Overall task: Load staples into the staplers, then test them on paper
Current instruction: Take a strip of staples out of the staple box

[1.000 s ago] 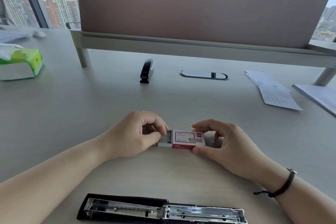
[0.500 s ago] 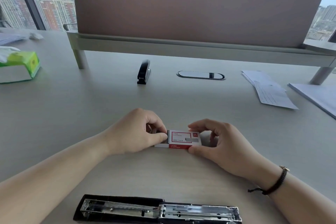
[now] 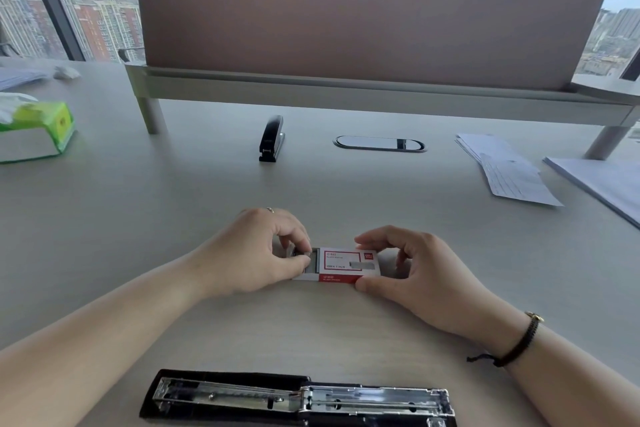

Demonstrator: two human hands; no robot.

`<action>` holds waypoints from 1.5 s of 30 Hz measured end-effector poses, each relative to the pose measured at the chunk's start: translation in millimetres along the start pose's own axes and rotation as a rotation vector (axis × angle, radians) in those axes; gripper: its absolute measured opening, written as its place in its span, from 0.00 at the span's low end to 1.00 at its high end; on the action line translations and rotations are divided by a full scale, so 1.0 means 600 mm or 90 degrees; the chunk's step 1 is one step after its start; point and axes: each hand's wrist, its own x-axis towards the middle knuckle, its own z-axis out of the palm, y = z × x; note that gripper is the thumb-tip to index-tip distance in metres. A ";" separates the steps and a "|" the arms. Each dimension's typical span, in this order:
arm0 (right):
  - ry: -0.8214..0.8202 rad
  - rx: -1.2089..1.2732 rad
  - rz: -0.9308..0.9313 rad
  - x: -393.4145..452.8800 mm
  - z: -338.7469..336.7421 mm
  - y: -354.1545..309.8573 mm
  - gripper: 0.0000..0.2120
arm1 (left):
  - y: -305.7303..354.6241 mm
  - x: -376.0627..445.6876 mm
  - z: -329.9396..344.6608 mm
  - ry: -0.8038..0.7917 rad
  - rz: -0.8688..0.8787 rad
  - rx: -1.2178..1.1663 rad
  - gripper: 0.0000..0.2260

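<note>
Pinched between my left hand's (image 3: 258,250) thumb and fingertips was the inner tray end of the staple box (image 3: 341,265), slid a little way out of its red-and-white sleeve, while my right hand (image 3: 412,274) steadied the sleeve's far end, thumb on the near edge and fingers arched over the back. Whether I had hold of a staple strip itself or only the tray, I could not tell; my fingers hid it. The box sat on the desk (image 3: 207,191) between my hands, just beyond the open stapler (image 3: 301,400), which lay flat at the near edge with its metal magazine channel exposed and, as far as I could judge, ready for loading.

My worry was the tray coming out too fast: if I tugged while the sleeve slipped under my right hand, the strips could spill and break apart on the desk. A strip gripped too hard might also snap into short pieces that feed badly.

The desk was pale, smooth and matte. A second, closed black stapler (image 3: 271,139) stood well apart near the divider panel (image 3: 367,21). Papers (image 3: 512,170) lay off to the right, a green tissue box (image 3: 34,128) to the left, and city buildings showed through the windows behind.
</note>
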 end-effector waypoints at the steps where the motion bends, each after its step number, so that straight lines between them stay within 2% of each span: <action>1: 0.001 -0.002 -0.001 0.000 0.000 0.000 0.20 | 0.001 0.001 0.000 -0.004 -0.008 -0.008 0.03; 6: 0.002 -0.012 -0.002 0.000 -0.002 -0.005 0.20 | -0.005 -0.001 0.000 0.007 -0.002 -0.021 0.04; 13: 0.012 -0.022 0.009 -0.002 -0.005 -0.009 0.20 | -0.015 -0.002 -0.025 0.110 -0.092 -0.225 0.05; 17: 0.022 -0.045 0.004 -0.005 -0.007 -0.016 0.21 | -0.010 -0.011 -0.018 0.073 -0.111 -0.189 0.05; 24: 0.031 -0.051 0.011 -0.006 -0.006 -0.024 0.20 | 0.004 -0.018 -0.008 0.055 -0.064 -0.185 0.04; 31: 0.019 -0.035 0.007 -0.003 0.005 -0.040 0.18 | 0.009 -0.019 0.003 0.046 -0.029 -0.252 0.03; 36: 0.010 -0.027 0.005 -0.003 0.005 -0.044 0.18 | 0.007 -0.019 0.006 0.058 -0.017 -0.256 0.02; 41: 0.005 -0.039 0.009 -0.006 0.003 -0.041 0.19 | 0.009 -0.020 0.007 0.109 -0.013 -0.214 0.07; 45: 0.065 0.003 0.006 -0.011 -0.001 -0.043 0.16 | 0.015 -0.026 0.004 0.154 0.035 -0.145 0.06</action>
